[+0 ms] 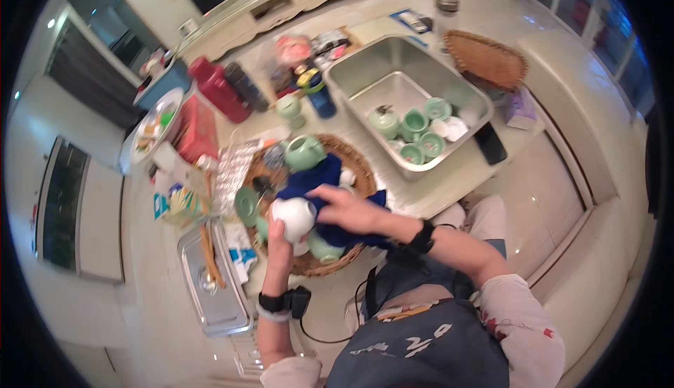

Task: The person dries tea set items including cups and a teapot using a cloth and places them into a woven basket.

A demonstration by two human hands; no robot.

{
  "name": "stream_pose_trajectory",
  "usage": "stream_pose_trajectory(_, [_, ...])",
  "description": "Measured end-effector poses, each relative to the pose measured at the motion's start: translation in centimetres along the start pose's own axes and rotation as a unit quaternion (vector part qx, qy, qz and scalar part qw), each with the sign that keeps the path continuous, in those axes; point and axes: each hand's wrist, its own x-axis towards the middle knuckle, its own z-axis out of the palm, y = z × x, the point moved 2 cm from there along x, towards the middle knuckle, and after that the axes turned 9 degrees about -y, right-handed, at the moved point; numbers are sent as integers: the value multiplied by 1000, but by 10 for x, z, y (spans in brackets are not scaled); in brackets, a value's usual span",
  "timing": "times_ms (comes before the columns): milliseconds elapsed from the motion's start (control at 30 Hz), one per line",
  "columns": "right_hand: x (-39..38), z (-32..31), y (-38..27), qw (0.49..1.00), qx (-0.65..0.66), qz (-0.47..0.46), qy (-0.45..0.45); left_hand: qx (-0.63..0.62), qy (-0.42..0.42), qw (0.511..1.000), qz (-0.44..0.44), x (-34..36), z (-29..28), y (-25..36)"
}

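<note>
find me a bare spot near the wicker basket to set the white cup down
Free: the tabletop strip between the wicker basket and the steel tub. The flat steel tray is partly bare. Crowded: the basket, under the left hand, white cup, right hand and blue cloth; the tub of green cups.

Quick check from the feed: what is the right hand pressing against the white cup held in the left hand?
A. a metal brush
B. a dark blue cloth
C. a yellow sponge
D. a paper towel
B: the right hand grips a dark blue cloth against the white cup that the left hand holds up over the wicker basket.
</note>
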Motion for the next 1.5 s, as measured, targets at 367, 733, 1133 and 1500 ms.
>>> stream_pose_trajectory(367, [-10,18,-55,925,-317,-170,120,123,-16,991,56,3,56,28])
stream_pose_trajectory(733, [10,-5,-7,891,425,73,142,459,26,803,380,18,74,34])
stream_pose_trajectory(1133, [-4,26,-27,928,-103,-150,326,687,128,645,309,36,80,74])
stream_pose_trajectory(1500, [3,-20,-6,962,4,16,272,532,-45,772,344,38,88,73])
